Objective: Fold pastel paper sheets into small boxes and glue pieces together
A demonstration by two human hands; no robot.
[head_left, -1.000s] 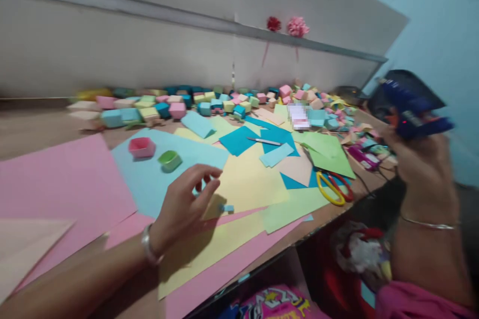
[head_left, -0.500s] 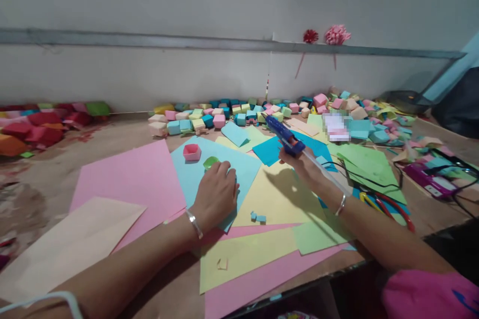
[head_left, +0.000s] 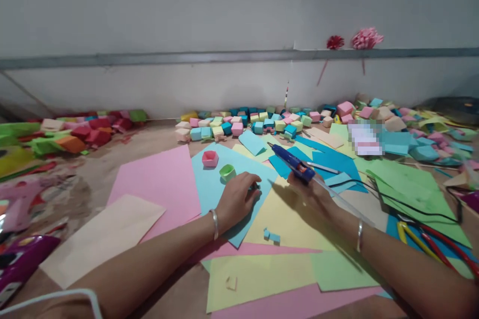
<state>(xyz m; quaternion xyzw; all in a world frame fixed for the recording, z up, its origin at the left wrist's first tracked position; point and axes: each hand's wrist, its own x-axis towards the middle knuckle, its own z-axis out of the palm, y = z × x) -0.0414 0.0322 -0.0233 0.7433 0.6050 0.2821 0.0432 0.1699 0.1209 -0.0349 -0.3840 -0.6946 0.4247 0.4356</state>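
Many paper sheets [head_left: 160,184] cover the table [head_left: 103,172].

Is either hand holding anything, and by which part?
The right hand grips the blue glue gun by its handle. The left hand rests on a light blue sheet; whether its fingers pinch anything cannot be told.

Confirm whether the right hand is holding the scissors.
No, the right hand grips a blue glue gun; the scissors lie apart from it.
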